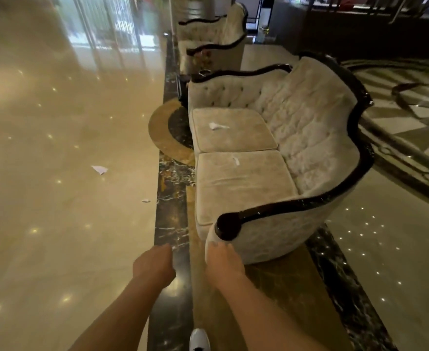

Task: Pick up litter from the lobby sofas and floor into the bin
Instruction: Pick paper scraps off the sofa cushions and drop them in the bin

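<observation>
1. Left grip: fingers curled loosely in toward the palm, nothing in it, hanging over the dark marble strip of the floor.
2. Right grip: nothing held either, fingers pointing down and fwd, tips just short of the near sofa armrest; can't tell if they touch the fabric.
3. Straight ahead of the right grip: that sofa's dark scrolled arm end, wood trim running up and round the tufted back.
4. Beyond the armrest, near seat cushion: small white paper scrap lying close to the seam btwn the two cushions.
5. Further on, far cushion: bigger crumpled white paper, about mid-cushion.
6. Ahead and to the left of the left grip, on the shiny beige floor: tiny white bit just beside the marble strip.
7. Further ahead and left of that: larger white sheet piece, well apart from the sofa.
8. Way past both grips: second sofa of the same style, in line w/ the first.
9. Below, btwn the forearms: toe of a white shoe on the strip at the bottom edge.
</observation>
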### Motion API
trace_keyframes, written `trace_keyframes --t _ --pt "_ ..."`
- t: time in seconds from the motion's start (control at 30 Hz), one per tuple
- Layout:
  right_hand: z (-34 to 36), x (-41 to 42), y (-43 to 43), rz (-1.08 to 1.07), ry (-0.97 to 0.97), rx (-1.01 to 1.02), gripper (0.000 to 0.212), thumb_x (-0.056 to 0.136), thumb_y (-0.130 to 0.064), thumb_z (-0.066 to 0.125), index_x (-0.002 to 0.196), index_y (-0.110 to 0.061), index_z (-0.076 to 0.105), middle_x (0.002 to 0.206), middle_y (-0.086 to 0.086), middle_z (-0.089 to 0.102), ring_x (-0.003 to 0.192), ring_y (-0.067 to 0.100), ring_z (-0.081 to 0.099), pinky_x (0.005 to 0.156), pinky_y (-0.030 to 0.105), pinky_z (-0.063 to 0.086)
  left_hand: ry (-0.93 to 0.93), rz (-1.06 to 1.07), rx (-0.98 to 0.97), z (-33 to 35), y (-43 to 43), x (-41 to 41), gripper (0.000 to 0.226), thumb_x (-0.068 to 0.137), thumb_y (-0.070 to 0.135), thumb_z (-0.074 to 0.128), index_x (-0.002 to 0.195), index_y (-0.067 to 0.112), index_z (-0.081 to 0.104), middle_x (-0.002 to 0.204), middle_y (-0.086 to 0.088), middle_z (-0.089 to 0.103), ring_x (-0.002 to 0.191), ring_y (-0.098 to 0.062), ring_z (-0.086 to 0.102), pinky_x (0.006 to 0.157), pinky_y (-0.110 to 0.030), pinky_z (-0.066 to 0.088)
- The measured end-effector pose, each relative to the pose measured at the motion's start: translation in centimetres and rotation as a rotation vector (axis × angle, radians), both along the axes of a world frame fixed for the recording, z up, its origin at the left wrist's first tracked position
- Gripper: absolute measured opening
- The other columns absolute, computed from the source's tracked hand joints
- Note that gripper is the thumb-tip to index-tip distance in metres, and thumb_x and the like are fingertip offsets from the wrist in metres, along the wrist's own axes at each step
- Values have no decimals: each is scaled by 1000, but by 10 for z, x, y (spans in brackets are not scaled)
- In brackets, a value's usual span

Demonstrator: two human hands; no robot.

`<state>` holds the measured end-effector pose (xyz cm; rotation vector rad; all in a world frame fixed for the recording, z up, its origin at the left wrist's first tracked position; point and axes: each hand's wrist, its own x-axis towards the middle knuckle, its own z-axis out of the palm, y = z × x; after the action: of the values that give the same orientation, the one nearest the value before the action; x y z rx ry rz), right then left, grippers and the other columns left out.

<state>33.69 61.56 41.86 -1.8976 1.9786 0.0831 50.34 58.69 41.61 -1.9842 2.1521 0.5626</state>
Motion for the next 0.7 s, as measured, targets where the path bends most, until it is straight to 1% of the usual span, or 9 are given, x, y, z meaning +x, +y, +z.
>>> trace_keyframes --t 0.07,0.13,0.27,0.37,0.43,0.5,0.6,0.7 --pt "5 -4 -59 -29 -2 -8 34 90 -18 54 123 -15 46 123 11 52 108 30 49 84 39 47 2 -8 -1 3 -52 -3 33 79 27 57 112 27 54 104 1 64 91 -21 63 69 -31 50" --pt "10 -5 -119 -56 -10 1 35 88 -18 57 122 -14 46 123 11 51 110 30 48 82 38 46 5 -20 10 6 -104 -4 35 78 22 58 113 26 54 104 0 64 91 -22 63 70 -32 51" --pt "13 -3 -214 -116 -32 50 40 85 -21 63 121 -15 45 122 10 50 108 29 49 85 38 46 -21 -72 54 -2 -184 -5 30 79 23 58 109 24 55 105 0 63 91 -21 61 70 -29 50" --pt "2 -1 -286 -161 -67 61 43 85 -21 59 125 -15 44 127 10 48 112 30 47 88 39 46 -60 -98 105 -17 -259 -2 29 80 26 58 108 24 55 105 -1 62 91 -21 61 72 -30 52" --pt "-14 -7 -339 -208 -83 69 46 86 -20 54 130 -14 42 131 11 46 116 33 46 90 41 45 -99 -139 130 -30 -321 -5 26 80 24 55 107 23 54 106 -1 60 92 -21 60 69 -29 47" --pt "-34 -16 -401 -287 -96 84 44 87 -19 51 130 -14 42 131 12 47 117 33 47 90 42 46 -116 -183 127 -50 -395 -12 27 81 24 53 107 23 54 108 -1 60 95 -21 60 68 -28 45" --pt "-51 -35 -487 -427 -112 122 44 86 -21 55 128 -14 43 131 12 47 119 33 47 91 40 46 -136 -261 150 -67 -503 -26 32 81 25 56 112 23 55 112 -2 62 98 -22 61 73 -31 50" --pt "-70 -60 -559 -611 -168 154 41 87 -22 53 126 -14 44 130 12 48 119 33 49 91 39 46 -164 -385 155 -76 -606 -55 29 80 23 56 109 20 56 110 -4 63 97 -24 61 72 -33 52"
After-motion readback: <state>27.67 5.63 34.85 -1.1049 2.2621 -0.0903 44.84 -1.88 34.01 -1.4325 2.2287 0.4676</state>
